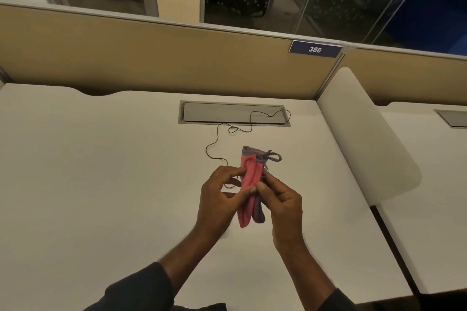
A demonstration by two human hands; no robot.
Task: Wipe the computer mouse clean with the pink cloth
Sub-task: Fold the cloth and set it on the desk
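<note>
both hands, left hand (pixel 218 197) and right hand (pixel 280 199), pinch the folded pink cloth (pixel 250 184) above the white desk (pixel 101 171). the mouse is hidden; only its cable (pixel 217 139) shows. advice: bunch the cloth into a firm pad before wiping.

Pink cloth (pixel 249 184) with grey-blue edging; white desk (pixel 101 171).

left hand (pixel 219 199) + right hand (pixel 280 199) | grip pink cloth (pixel 249 184) | above desk (pixel 101 184)
</note>
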